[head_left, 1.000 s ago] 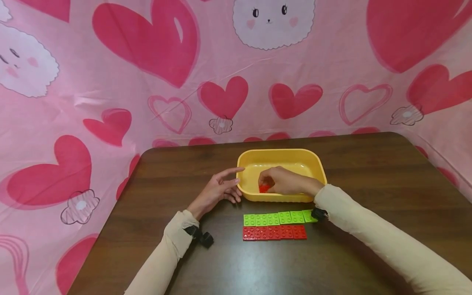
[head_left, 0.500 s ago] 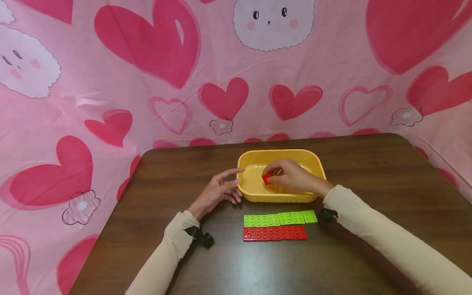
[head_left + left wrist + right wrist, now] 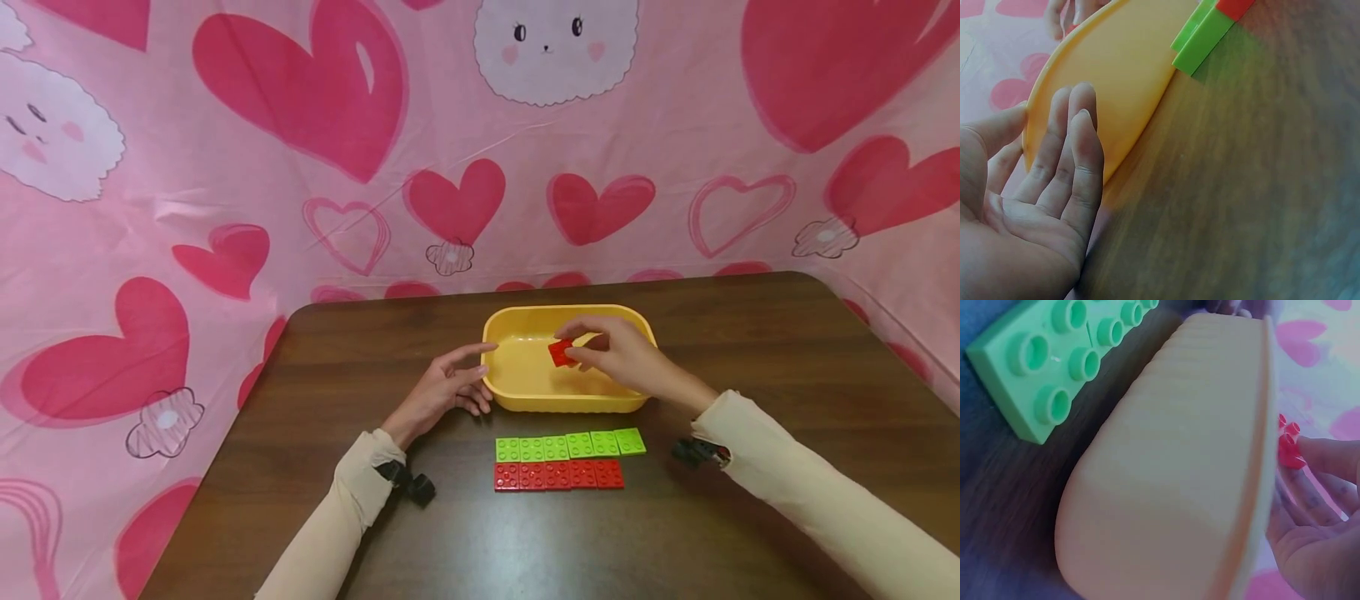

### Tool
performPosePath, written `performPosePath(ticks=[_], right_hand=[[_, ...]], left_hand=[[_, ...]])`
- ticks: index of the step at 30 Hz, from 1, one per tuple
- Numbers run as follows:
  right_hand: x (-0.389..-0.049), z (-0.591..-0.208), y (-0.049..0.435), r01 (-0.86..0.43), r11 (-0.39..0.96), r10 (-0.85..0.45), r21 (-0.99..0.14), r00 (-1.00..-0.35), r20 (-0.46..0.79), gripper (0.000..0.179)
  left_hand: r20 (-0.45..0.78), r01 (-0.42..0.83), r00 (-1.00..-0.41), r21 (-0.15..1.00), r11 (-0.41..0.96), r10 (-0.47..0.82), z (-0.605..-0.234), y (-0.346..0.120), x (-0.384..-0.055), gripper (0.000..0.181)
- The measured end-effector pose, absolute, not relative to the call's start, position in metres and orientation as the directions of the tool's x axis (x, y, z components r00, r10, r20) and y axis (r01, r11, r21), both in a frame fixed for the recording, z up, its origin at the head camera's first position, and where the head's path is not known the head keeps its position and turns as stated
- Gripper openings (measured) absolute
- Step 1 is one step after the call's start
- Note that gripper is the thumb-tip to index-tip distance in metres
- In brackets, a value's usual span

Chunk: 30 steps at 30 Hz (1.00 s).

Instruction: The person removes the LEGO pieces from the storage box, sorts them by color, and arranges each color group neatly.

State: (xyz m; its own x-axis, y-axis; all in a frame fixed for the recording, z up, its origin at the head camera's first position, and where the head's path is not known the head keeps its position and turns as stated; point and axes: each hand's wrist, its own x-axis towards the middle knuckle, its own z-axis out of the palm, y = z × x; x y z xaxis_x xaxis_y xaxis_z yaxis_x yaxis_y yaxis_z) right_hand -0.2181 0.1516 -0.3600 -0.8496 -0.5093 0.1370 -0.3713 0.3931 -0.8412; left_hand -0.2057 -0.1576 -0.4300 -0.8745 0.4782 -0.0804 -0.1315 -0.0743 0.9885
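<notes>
Over the yellow tub [image 3: 570,404], my right hand [image 3: 626,354] pinches a red toy brick [image 3: 560,352] between thumb and fingers; its studs show in the right wrist view, where the red brick [image 3: 1289,442] appears past the tub's rim. My left hand [image 3: 442,387] rests at the tub's left end, fingers loosely extended, with thumb and fingertips at the rim. In the left wrist view the fingers of the left hand [image 3: 1041,200] lie along the tub's outer wall [image 3: 1110,94]. In front of the tub lie a row of green bricks [image 3: 555,447] and a row of red bricks [image 3: 557,476].
The dark wooden table [image 3: 465,550] reaches back to a pink cloth backdrop [image 3: 525,133] printed with hearts. The green row sits between the tub and the red row, close before the tub. Black wrist cameras are strapped under both sleeves [image 3: 817,483].
My right hand has lifted the red brick from low in the tub, moving up and to the right. The left hand and the two brick rows have stayed put.
</notes>
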Motion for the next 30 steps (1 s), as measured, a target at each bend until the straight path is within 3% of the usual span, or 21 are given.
performPosePath(ticks=[7, 16, 24, 30], right_hand=[[-0.203, -0.35, 0.171, -0.303, 0.315, -0.455, -0.899, -0.88, 0.137, 0.021], [-0.181, -0.347, 0.197, -0.273, 0.346, -0.414, -0.898, -0.903, 0.115, 0.032], [-0.15, -0.349, 0.216, -0.257, 0.348, -0.42, -0.901, -0.902, 0.095, 0.045], [-0.128, -0.36, 0.222, -0.228, 0.348, -0.45, -0.909, -0.892, 0.052, 0.036]], left_hand=[[-0.085, -0.132, -0.876, 0.989, -0.067, 0.474, -0.43, -0.157, -0.205, 0.042], [-0.079, -0.125, -0.869, 0.99, -0.062, 0.489, -0.431, -0.157, -0.207, 0.048], [-0.075, -0.114, -0.873, 0.992, -0.051, 0.483, -0.43, -0.158, -0.207, 0.042], [-0.086, -0.118, -0.872, 0.992, -0.037, 0.482, -0.433, -0.158, -0.206, 0.043]])
